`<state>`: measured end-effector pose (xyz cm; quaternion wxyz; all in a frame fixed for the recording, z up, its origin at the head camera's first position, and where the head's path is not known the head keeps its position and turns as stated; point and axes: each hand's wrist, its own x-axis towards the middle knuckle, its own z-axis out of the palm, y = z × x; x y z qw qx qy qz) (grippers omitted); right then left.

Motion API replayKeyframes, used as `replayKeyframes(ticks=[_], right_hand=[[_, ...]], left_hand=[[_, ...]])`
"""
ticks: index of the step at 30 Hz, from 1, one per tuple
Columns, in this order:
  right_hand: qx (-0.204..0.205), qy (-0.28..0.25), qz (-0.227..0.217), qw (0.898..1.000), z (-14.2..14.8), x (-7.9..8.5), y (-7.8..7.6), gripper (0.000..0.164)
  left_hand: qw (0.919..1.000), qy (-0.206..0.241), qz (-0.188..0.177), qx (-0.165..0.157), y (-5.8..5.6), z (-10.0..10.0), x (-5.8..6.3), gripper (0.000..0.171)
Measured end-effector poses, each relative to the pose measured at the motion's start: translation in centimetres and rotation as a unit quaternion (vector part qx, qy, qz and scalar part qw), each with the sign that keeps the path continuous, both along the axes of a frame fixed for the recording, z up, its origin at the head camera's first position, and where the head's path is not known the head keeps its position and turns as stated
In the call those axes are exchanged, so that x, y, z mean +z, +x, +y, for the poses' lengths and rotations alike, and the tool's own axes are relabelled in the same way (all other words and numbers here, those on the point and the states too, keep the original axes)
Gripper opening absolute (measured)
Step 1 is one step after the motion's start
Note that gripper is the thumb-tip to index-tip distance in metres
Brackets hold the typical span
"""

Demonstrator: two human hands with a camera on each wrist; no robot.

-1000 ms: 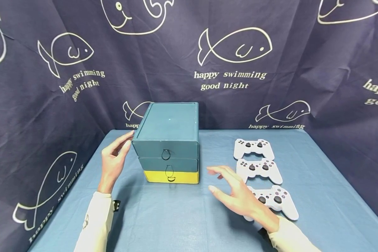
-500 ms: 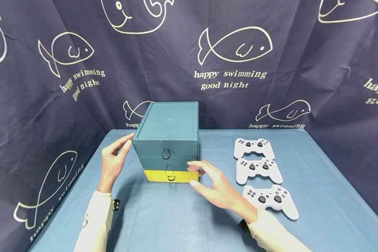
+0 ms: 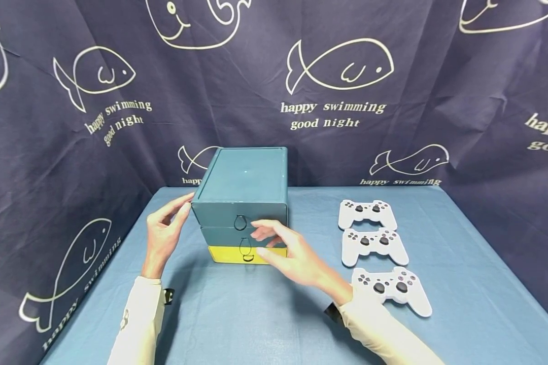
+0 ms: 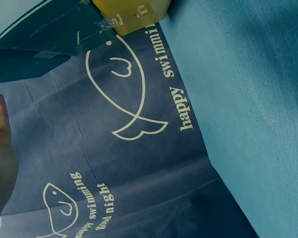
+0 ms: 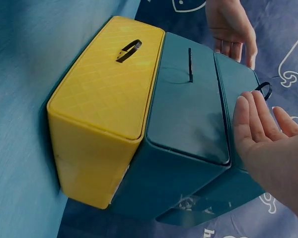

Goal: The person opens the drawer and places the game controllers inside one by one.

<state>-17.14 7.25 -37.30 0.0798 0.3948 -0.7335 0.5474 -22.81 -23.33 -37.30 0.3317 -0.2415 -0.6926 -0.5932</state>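
A drawer box (image 3: 246, 175) stands towards the back of the table, two teal drawers above a yellow drawer (image 3: 226, 255). Each drawer front carries a dark loop pull, and all drawers look pushed in. My left hand (image 3: 164, 228) rests its fingertips at the box's upper left side, with the thumb by the front corner. In front of the drawers, my right hand (image 3: 292, 256) reaches in from the right with fingers extended and nothing held. In the right wrist view, its fingertips lie close to the top drawer's loop pull (image 5: 265, 89), overlapping that drawer's front.
Three white game controllers lie in a column right of the box: a far one (image 3: 345, 219), a middle one (image 3: 349, 251) and a near one (image 3: 417, 296). A dark blue fish-print curtain (image 3: 338, 152) hangs behind and at both sides of the blue table cover (image 3: 237, 314).
My right hand has moved left from beside the controllers and up a little, to the front of the drawers. The left hand, the box and the controllers stay where they were.
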Motion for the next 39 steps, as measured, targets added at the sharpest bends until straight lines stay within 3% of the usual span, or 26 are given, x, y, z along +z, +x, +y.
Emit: replayKeyframes(ticks=[9, 24, 39], right_hand=[[0.018, -0.003, -0.032, 0.999, -1.6, 0.2, -0.8, 0.049], [0.041, -0.007, -0.065, 0.997, -3.4, 0.3, -1.7, 0.045], [0.056, -0.039, -0.031, 0.997, -3.5, -0.4, -1.8, 0.048]], left_hand=[[0.9999, 0.010, -0.013, 0.002, 0.1, 0.0, 0.0, 0.026], [0.9999, 0.013, 0.002, -0.003, -0.1, 0.0, -0.3, 0.027], [0.9999, 0.009, 0.006, 0.003, -0.1, 0.1, -0.2, 0.026]])
